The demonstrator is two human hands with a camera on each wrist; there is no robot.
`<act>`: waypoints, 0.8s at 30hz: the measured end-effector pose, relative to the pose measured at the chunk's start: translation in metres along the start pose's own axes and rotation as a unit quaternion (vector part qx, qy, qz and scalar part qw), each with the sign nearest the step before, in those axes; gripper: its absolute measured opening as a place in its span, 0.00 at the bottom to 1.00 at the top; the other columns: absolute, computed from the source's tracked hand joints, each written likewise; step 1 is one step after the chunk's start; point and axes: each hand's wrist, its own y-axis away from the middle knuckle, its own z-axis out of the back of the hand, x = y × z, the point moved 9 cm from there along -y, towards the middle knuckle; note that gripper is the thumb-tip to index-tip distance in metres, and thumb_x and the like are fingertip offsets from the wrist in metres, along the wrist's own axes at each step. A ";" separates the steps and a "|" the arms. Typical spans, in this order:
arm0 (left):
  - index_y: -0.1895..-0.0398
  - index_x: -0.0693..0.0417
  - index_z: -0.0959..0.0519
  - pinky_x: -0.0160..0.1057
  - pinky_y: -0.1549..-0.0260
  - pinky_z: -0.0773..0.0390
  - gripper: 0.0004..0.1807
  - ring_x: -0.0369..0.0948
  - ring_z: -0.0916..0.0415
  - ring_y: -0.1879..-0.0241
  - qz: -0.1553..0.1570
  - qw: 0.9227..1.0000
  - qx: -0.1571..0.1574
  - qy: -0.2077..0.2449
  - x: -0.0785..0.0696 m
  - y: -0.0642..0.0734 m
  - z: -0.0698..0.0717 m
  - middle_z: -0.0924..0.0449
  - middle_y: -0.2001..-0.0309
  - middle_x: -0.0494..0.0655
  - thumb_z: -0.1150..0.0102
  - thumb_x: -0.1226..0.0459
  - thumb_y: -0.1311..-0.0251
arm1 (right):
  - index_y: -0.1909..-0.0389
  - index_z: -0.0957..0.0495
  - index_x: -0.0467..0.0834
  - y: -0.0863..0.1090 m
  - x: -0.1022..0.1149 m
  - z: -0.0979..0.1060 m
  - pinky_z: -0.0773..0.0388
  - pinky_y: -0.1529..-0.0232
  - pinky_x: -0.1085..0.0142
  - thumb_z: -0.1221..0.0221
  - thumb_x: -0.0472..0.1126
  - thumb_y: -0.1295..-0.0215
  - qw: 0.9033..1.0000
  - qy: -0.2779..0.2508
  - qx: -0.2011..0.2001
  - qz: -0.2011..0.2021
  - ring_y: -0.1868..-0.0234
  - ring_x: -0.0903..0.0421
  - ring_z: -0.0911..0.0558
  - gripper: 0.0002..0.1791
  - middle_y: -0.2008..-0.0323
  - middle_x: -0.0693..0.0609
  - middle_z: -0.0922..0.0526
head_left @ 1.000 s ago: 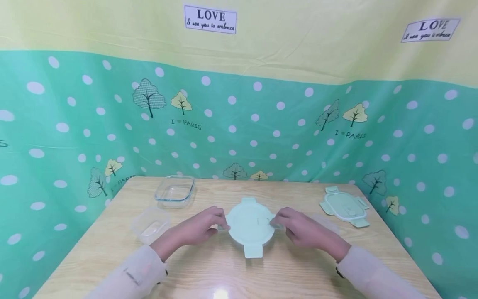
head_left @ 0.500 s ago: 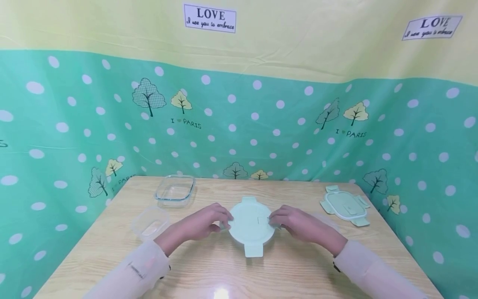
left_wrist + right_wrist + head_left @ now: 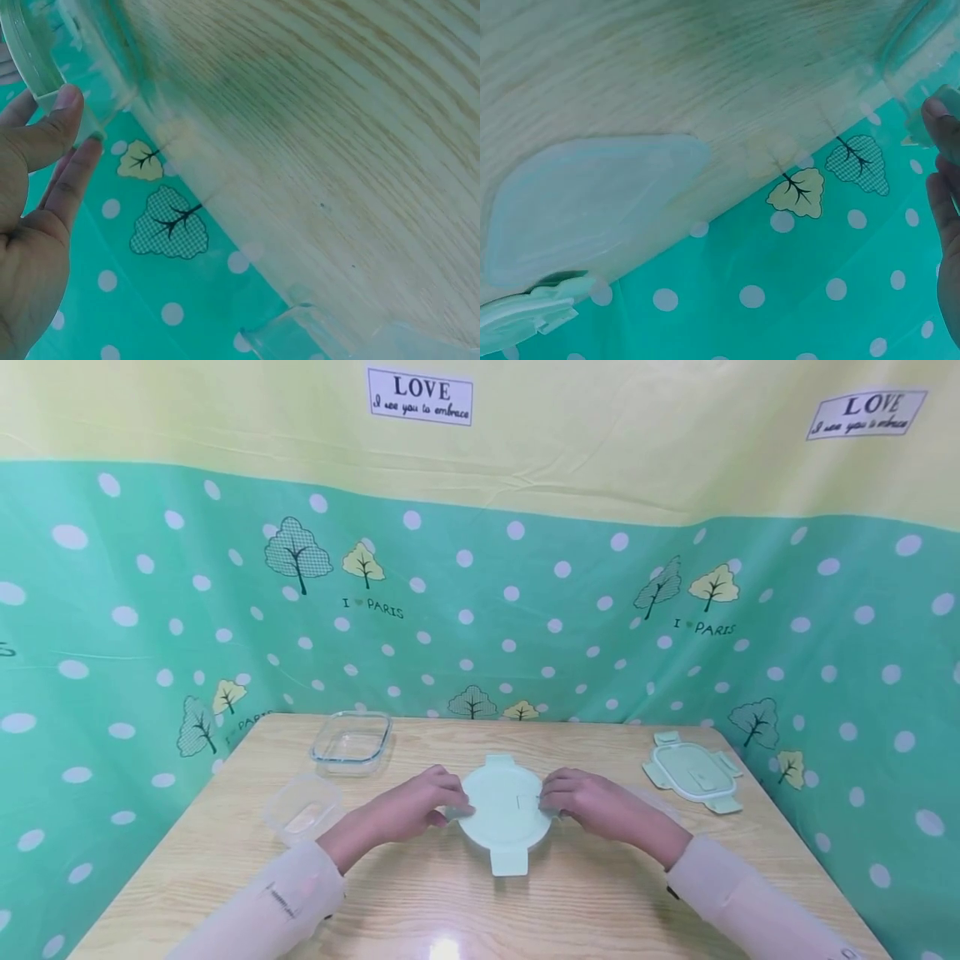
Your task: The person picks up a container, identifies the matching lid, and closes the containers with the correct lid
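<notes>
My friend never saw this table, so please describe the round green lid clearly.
On the wooden table, find the left hand and the right hand. Between them is a pale green lid; its round shape sets it apart from the rectangular lid at the back right.

Midway between left and right sits the round, pale mint-green lid (image 3: 498,822), smooth side up, lying flat right on top of a clear, curved-walled container (image 3: 930,41)! Far flap (image 3: 499,761), sticking outward! Near flap (image 3: 509,862), same story, jutting out past the rim, unclasped! Left and right flaps, largely covered, clasped or loose, can't call it! And right of centre on top, one small marking.
</notes>
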 end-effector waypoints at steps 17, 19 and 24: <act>0.51 0.49 0.12 0.34 0.49 0.20 0.20 0.37 0.28 0.51 0.014 1.000 -0.009 -0.003 0.002 -0.002 0.000 0.18 0.54 0.35 0.26 0.74 0.47 | 0.51 0.16 0.47 -0.006 0.000 -0.008 0.19 0.43 0.69 0.25 0.35 0.48 0.997 0.068 0.038 0.022 0.46 0.58 0.18 0.21 0.51 0.57 0.14; 0.52 0.50 0.11 0.34 0.49 0.20 0.19 0.37 0.28 0.52 0.014 1.000 -0.012 -0.001 0.001 -0.003 0.001 0.18 0.55 0.35 0.26 0.74 0.47 | 0.52 0.16 0.47 -0.006 0.001 -0.007 0.19 0.43 0.69 0.25 0.34 0.48 0.997 0.068 0.035 0.024 0.46 0.58 0.17 0.21 0.51 0.57 0.13; 0.54 0.49 0.11 0.34 0.51 0.20 0.18 0.36 0.29 0.54 0.004 1.000 -0.020 -0.005 0.002 -0.004 0.000 0.18 0.56 0.36 0.25 0.73 0.48 | 0.52 0.16 0.47 -0.005 0.001 -0.006 0.19 0.43 0.69 0.26 0.36 0.45 0.997 0.068 0.026 0.032 0.47 0.58 0.17 0.19 0.52 0.57 0.13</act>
